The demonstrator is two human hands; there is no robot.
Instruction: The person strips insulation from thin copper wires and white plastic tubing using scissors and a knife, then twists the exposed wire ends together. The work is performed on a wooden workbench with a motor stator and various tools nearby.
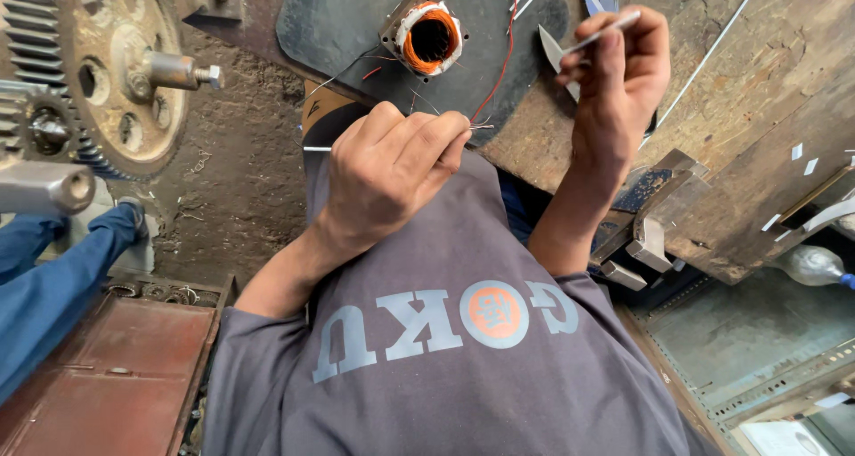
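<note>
Over the bench [730, 91], just in front of the chest, both hands work close together. Left hand [392, 166]: grip pinched shut on thin wire ends [481, 126], fingertips at the right edge of the fist. From that pinch a red wire [499, 73] runs up and away to the stator w/ orange winding [430, 37], which sits on a dark mat [347, 20], well beyond the grip. So the wire's long axis lies roughly from hand to stator, slightly tilted right. Right hand [619, 77]: grip closed on a thin white sleeve/strip [606, 33], long axis slanting up-right, its lower end pointing toward the wire ends; gap between them is small. Left hand is nearer the stator.

Count: 1 stator, 1 red wire clear, 1 sleeve in hand, approx. 3 more loose white strips on the bench, 2 big gears [116, 64] at left.
</note>
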